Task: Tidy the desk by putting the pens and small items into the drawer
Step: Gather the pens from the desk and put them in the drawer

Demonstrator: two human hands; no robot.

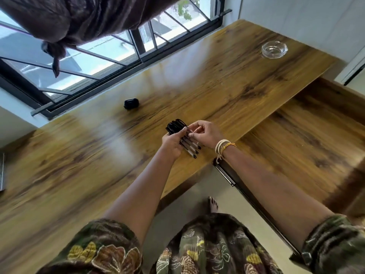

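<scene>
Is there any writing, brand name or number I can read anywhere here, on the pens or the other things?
None can be read.
Pens, held in both hands: any print on the barrels is too small and blurred.
Black case on the desk: no legible mark.
Glass dish: no text shows.

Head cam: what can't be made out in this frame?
- Pens: exact count unclear; the left hand and right hand cover the bundle.
- Small black item: too small to identify.
- Drawer: near part hidden by the right forearm.
- Dark object at left edge: cut off by the frame.
</scene>
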